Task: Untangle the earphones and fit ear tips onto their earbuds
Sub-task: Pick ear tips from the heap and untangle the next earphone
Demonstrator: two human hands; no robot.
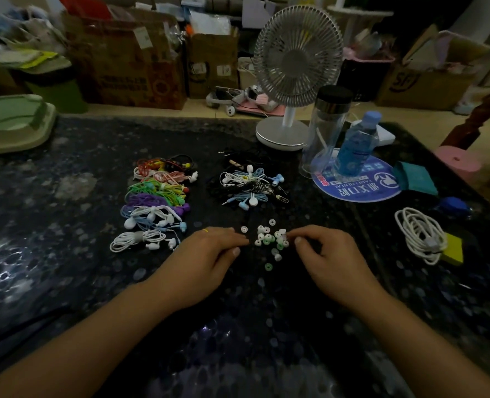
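My desk fan (296,57) stands behind a clear flask (325,130) and a blue water bottle (356,145). A coiled white cable (420,235) lies at my right, a green tray (11,123) far left

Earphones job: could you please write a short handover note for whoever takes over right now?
Left hand: open, fingers resting on the table beside the ear tips, holding nothing.
Right hand: fingers curled at the edge of the loose ear tips, apparently pinching one.
Bundled coloured earphones lie in a row at left; a tangled earphone heap sits behind the tips.
Done: nothing visibly fitted by hand yet.
Left: untangle the heap, then fit the tips.
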